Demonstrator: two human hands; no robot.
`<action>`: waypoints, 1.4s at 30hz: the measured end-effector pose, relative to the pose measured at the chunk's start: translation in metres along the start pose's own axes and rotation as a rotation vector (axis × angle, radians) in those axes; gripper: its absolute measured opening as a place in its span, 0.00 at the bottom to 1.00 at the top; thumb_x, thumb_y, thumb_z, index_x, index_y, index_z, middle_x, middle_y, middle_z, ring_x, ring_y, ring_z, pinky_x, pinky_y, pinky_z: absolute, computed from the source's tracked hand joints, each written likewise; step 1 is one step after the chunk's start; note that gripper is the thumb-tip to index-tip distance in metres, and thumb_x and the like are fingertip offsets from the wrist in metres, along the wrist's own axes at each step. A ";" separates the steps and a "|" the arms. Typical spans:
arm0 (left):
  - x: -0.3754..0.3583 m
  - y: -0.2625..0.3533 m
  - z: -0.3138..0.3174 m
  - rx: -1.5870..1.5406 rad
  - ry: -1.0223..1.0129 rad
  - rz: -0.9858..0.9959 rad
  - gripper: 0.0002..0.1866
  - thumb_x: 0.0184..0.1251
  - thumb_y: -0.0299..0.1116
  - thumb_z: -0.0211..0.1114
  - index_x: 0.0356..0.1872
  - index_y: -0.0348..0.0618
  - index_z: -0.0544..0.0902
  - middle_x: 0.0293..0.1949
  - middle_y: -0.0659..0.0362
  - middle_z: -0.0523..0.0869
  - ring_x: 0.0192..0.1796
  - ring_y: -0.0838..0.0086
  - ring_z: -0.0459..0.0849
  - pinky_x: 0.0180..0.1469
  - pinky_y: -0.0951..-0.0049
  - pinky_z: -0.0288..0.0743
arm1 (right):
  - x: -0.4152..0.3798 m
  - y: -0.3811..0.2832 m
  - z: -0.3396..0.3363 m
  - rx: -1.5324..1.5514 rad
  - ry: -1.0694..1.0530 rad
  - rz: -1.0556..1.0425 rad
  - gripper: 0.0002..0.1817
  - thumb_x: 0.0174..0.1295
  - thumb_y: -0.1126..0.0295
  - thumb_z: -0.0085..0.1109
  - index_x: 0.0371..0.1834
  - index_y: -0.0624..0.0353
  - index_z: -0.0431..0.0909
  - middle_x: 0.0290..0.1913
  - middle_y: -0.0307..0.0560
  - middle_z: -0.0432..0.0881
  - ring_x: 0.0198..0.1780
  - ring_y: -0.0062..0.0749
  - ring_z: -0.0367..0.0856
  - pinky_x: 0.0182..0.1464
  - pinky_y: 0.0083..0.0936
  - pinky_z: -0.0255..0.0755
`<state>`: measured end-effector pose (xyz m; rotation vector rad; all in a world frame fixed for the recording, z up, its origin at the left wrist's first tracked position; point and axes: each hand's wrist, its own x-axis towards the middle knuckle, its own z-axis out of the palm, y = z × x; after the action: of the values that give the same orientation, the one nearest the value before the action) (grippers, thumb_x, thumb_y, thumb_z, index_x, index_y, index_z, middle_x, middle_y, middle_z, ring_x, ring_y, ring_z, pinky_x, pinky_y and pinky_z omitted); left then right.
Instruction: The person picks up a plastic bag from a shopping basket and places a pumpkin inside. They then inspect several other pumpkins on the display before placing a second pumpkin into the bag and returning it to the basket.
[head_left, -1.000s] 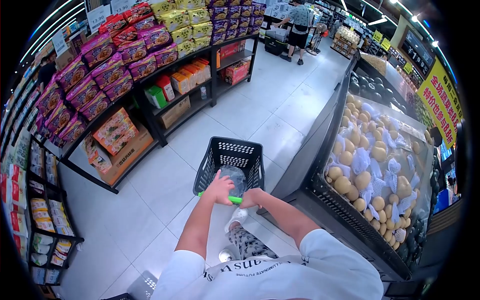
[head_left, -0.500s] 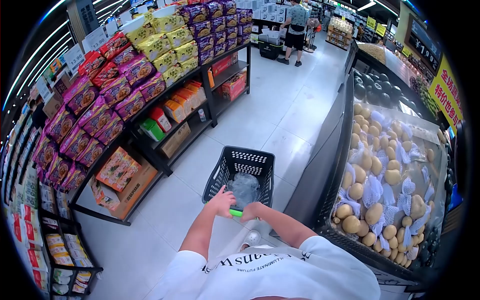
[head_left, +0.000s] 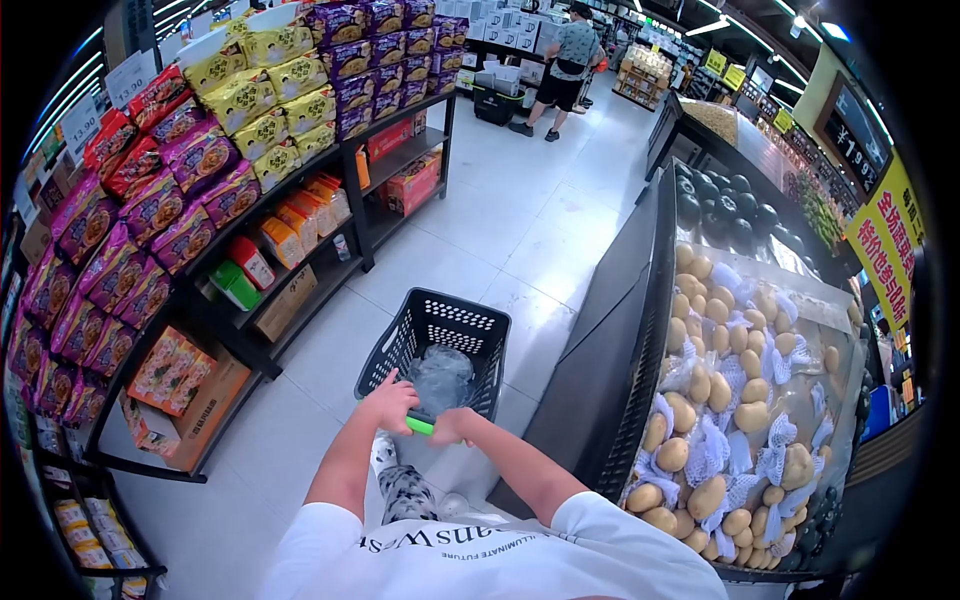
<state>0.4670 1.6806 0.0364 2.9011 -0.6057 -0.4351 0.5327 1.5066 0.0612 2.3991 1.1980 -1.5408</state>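
Observation:
A black shopping basket (head_left: 403, 327) with perforated walls is in front of me, and a crumpled clear plastic bag (head_left: 443, 376) lies inside it. My left hand (head_left: 388, 403) is closed around the left part of its green handle (head_left: 420, 426), one finger pointing up towards the rim. On the right part of the same handle, my right hand (head_left: 454, 427) is wrapped in a fist. Both forearms reach forward from white short sleeves, and a patterned trouser leg shows under the handle.
Potatoes (head_left: 753, 416), some in white foam nets, fill a black produce stand on the right, with dark round produce (head_left: 725, 209) behind. Noodle packs (head_left: 198, 152) are stacked on a shelf (head_left: 306, 262) at left. A person (head_left: 573, 65) stands farther up the tiled aisle.
The stands and basket have shifted left in view, and the potatoes sit nearer. A patterned trouser leg has come forward. Both hands keep hold of the green handle.

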 end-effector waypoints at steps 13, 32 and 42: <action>0.152 -0.112 -0.049 -0.102 0.080 0.093 0.34 0.31 0.53 0.68 0.44 0.44 0.82 0.48 0.56 0.80 0.62 0.64 0.70 0.72 0.45 0.42 | 0.044 0.076 -0.143 0.074 0.092 0.147 0.33 0.47 0.41 0.54 0.37 0.64 0.83 0.31 0.53 0.84 0.24 0.39 0.84 0.31 0.29 0.80; 0.331 -0.229 -0.117 -0.160 0.052 0.322 0.32 0.29 0.51 0.68 0.42 0.45 0.84 0.47 0.55 0.81 0.60 0.65 0.72 0.72 0.45 0.42 | 0.105 0.155 -0.276 0.211 0.272 0.454 0.35 0.45 0.38 0.52 0.41 0.58 0.84 0.43 0.52 0.84 0.47 0.43 0.83 0.48 0.35 0.76; 0.427 -0.257 -0.148 -0.142 0.063 0.343 0.35 0.27 0.51 0.69 0.44 0.46 0.82 0.49 0.55 0.81 0.62 0.63 0.71 0.72 0.46 0.43 | 0.122 0.232 -0.355 0.176 0.168 0.411 0.34 0.45 0.38 0.51 0.41 0.57 0.84 0.42 0.52 0.84 0.46 0.44 0.83 0.47 0.35 0.76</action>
<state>0.9819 1.7512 0.0184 2.5950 -0.9950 -0.3228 0.9704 1.5652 0.0622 2.7083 0.5473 -1.3860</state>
